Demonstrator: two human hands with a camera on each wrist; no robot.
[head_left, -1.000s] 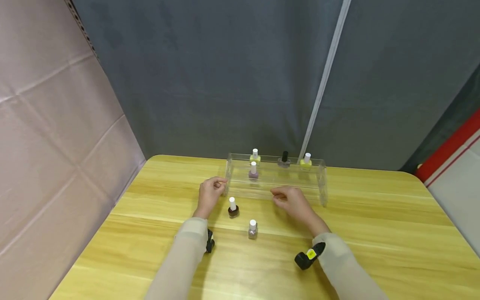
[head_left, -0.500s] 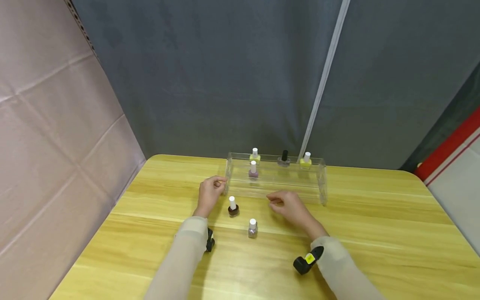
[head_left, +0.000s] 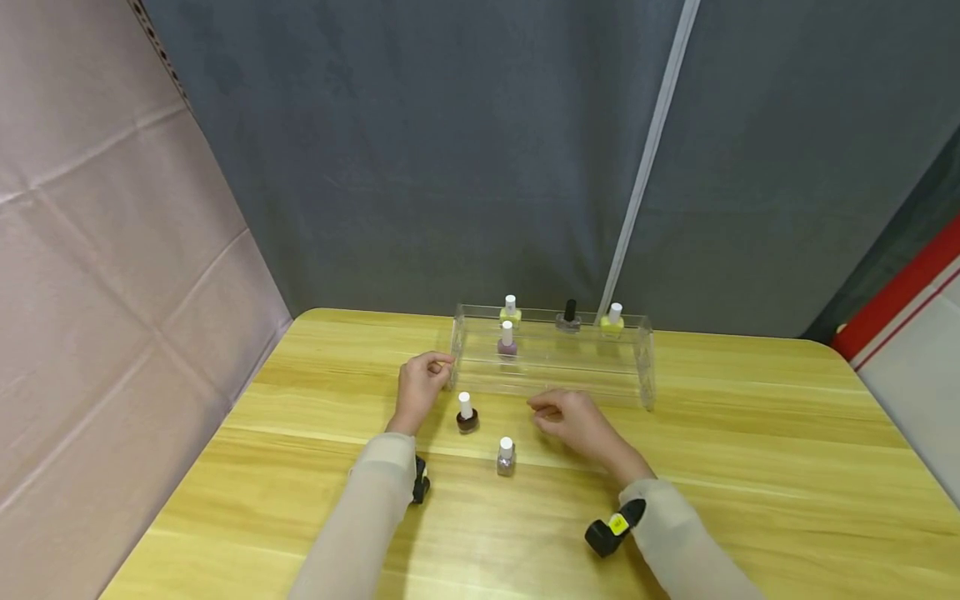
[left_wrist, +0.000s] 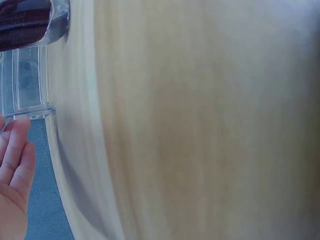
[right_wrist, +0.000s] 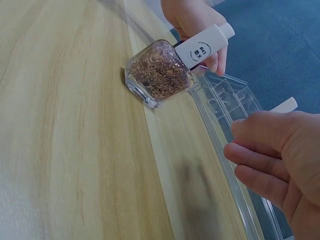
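A clear acrylic tiered rack (head_left: 577, 360) stands at the back of the table. My left hand (head_left: 418, 390) touches its left end with the fingertips; the left wrist view shows those fingers (left_wrist: 17, 155) fairly straight. My right hand (head_left: 581, 423) hovers before the rack's front, fingers loosely bent and holding nothing. Between the hands a dark nail polish bottle (head_left: 467, 420) with a white cap stands upright. Nearer me is a glitter nail polish bottle (head_left: 506, 460), its brownish flakes and white cap large in the right wrist view.
On the rack's back tier are two yellow nail polish bottles (head_left: 510, 316) and a black-capped one (head_left: 568, 322). A lilac bottle (head_left: 507, 343) sits one tier lower. Behind the wooden table (head_left: 750, 433) hangs a grey curtain (head_left: 420, 167).
My right hand has drawn back from the rack's front, slightly toward me and to the left. The left hand stays at the rack's end, and the bottles have not moved.
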